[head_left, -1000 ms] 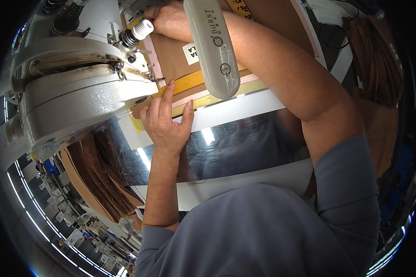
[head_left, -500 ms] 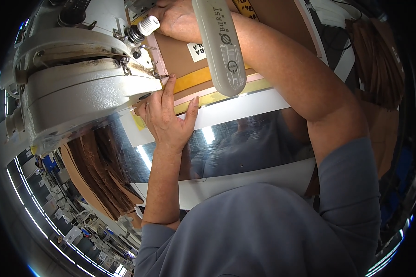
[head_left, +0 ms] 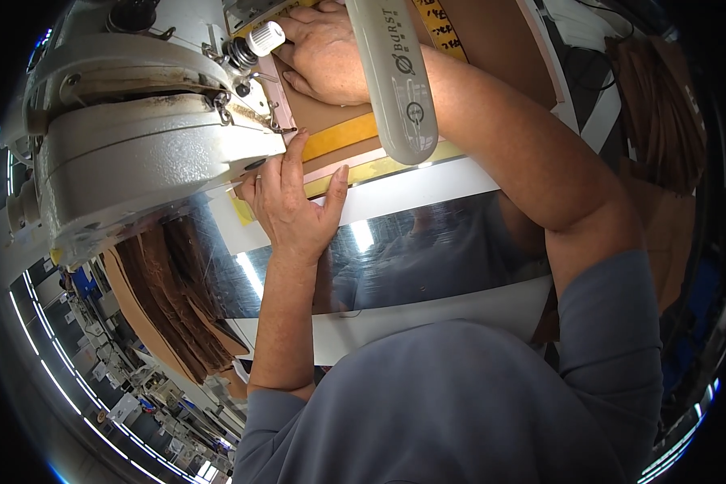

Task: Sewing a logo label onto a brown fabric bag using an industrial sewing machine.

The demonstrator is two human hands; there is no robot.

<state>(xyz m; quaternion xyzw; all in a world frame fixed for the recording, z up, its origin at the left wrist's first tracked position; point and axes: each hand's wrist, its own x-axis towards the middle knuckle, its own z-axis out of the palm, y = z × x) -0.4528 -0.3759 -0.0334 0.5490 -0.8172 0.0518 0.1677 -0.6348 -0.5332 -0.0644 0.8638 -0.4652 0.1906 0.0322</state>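
Right hand [head_left: 327,56] shifted nearer left hand [head_left: 290,206] | both spread, palms down, grasping nothing visible | brown panel [head_left: 319,114] beneath right hand | sewing machine [head_left: 153,153] just beside left hand

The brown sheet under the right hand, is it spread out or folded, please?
Spread out, where it shows: the brown sheet lies flat beneath the right hand, no fold visible. The forearm and pale device hide part.

Workshop: sewing machine [head_left: 149,161], stacked brown pieces [head_left: 165,278]
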